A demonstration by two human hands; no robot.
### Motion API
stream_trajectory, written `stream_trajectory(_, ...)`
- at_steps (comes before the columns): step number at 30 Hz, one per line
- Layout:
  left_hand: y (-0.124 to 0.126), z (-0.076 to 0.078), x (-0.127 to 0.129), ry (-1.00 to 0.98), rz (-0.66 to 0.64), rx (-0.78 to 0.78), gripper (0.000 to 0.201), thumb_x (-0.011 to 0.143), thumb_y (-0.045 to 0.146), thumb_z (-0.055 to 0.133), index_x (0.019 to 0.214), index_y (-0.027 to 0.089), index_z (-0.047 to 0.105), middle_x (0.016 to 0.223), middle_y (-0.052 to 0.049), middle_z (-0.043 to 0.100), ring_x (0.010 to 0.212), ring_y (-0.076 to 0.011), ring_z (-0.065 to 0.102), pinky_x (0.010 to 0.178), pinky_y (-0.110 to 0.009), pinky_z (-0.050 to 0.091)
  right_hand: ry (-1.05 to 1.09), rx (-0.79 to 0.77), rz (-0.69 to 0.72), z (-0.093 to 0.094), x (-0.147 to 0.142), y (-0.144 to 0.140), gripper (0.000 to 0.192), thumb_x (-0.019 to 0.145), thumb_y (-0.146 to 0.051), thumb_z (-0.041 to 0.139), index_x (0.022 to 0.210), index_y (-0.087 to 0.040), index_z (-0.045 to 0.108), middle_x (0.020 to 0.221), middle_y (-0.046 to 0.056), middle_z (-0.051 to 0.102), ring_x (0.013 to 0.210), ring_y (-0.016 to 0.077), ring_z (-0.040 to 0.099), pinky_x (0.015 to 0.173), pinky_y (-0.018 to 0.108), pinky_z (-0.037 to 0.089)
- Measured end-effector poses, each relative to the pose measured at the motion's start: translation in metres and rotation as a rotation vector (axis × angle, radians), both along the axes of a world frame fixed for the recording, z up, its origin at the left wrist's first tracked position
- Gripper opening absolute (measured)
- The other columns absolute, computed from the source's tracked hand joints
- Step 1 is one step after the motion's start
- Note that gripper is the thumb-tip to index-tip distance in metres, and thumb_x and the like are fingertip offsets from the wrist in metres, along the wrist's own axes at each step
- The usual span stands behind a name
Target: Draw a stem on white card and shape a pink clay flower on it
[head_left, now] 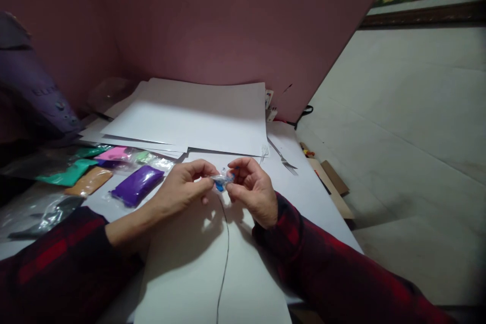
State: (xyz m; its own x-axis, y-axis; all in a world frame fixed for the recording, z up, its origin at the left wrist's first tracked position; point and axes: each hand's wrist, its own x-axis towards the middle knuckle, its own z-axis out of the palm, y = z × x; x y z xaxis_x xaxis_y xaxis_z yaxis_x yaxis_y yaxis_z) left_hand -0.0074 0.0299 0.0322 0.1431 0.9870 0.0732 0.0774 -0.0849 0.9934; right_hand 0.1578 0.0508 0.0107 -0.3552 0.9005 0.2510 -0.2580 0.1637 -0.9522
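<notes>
Between my two hands is a small clear plastic packet [222, 179] with something blue inside. My left hand [192, 182] pinches its left side with thumb and fingers. On the other side, my right hand [250, 187] grips the packet, its fingers curled. Both hands are above a white sheet [190, 273] that carries a dark curved line [228, 243] running down toward me. Left of my left hand lies a purple packet [138, 186], which looks like soft modelling clay in clear wrap.
Orange [89, 181], teal [68, 172] and pink [113, 154] packets lie at left, near a dark one in clear plastic [49, 212]. Large white sheets [197, 116] are stacked at the back. A metal fork [283, 158] lies at right, cardboard [330, 182] below the table edge.
</notes>
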Motion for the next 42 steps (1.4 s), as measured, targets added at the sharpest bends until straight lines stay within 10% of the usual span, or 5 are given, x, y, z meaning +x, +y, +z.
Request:
stream_trajectory(13,0.006,-0.011,-0.001,-0.22,0.055,-0.076,0.015,0.064,0.018,0.074,0.078,0.017,0.069,0.066,0.0,0.064,0.052,-0.009,0.051,0.049,-0.021,0.039,-0.008,0.002,-0.066,-0.002,-0.001,0.0,0.036,0.064,-0.014,0.068,0.095,-0.02,0.05,0.076,-0.004,0.052,0.056,0.0064,0.048,0.046,0.018,0.042)
stream_trajectory(26,-0.002,0.002,-0.002,-0.043,-0.209,-0.103,0.006,0.072,0.022,0.064,0.071,0.017,0.068,0.071,0.0,0.06,0.06,-0.011,0.049,0.055,-0.023,0.04,0.01,0.026,-0.094,0.001,0.0,0.0,0.034,0.067,-0.015,0.068,0.094,-0.02,0.048,0.077,-0.004,0.053,0.056,0.007,0.05,0.044,0.019,0.044)
stream_trajectory(31,-0.006,0.001,-0.002,-0.253,-0.399,-0.341,0.005,0.072,0.017,0.064,0.068,0.016,0.067,0.07,-0.001,0.057,0.063,-0.011,0.049,0.06,-0.023,0.039,0.024,-0.006,-0.084,0.001,0.0,0.0,0.032,0.067,-0.016,0.068,0.091,-0.021,0.048,0.075,-0.004,0.053,0.056,0.0074,0.05,0.043,0.019,0.044)
stream_trajectory(42,-0.008,0.003,0.0,-0.489,-0.3,-0.533,0.01,0.065,0.016,0.075,0.073,0.011,0.07,0.068,-0.003,0.059,0.064,-0.0106,0.049,0.063,-0.022,0.039,-0.009,-0.007,-0.114,-0.001,-0.001,0.004,0.029,0.067,-0.02,0.072,0.088,-0.02,0.052,0.071,-0.004,0.054,0.054,0.0071,0.049,0.043,0.018,0.044)
